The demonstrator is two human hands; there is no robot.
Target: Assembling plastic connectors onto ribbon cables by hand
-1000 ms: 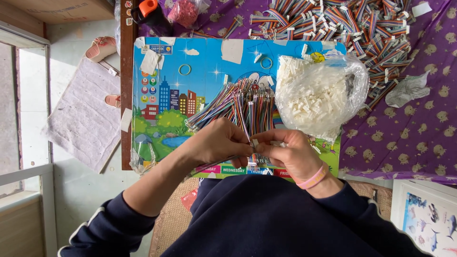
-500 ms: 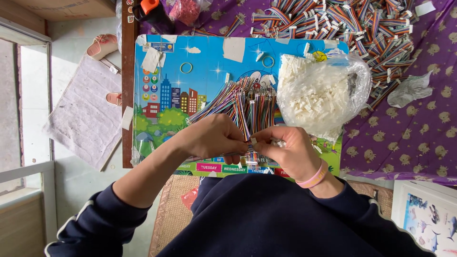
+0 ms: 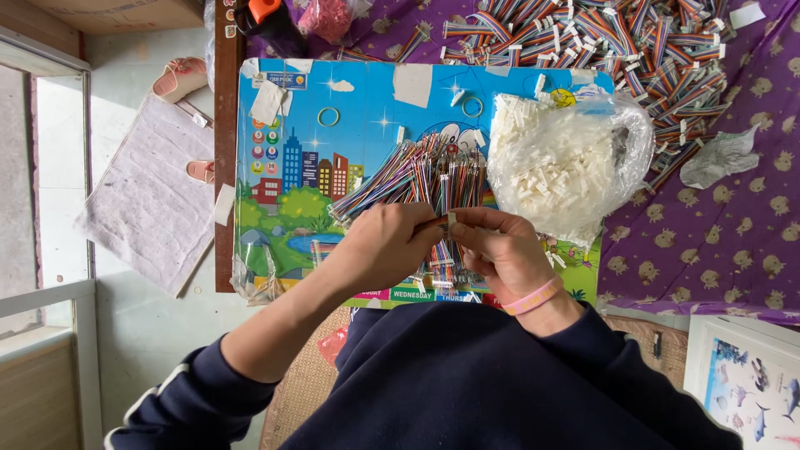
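A thin striped ribbon cable point(image 3: 439, 223) with a small white connector point(image 3: 451, 220) at its end sits pinched between both hands, right where the fingertips meet. The left hand point(image 3: 385, 247) curls over it, knuckles up, forearm bare and slanting in from the lower left; its grip is pressed together on the cable. The right hand point(image 3: 497, 250), a pink wristband point(image 3: 533, 297) below it, pinches the connector end. Just beyond the grip fans a bundle of multicoloured cables point(image 3: 421, 173) on a colourful picture board point(image 3: 292, 167). To the right lies a clear bag of white connectors point(image 3: 567, 167); farther off, a heap of finished cables point(image 3: 608, 42) on the purple-clothed counter point(image 3: 717, 242).
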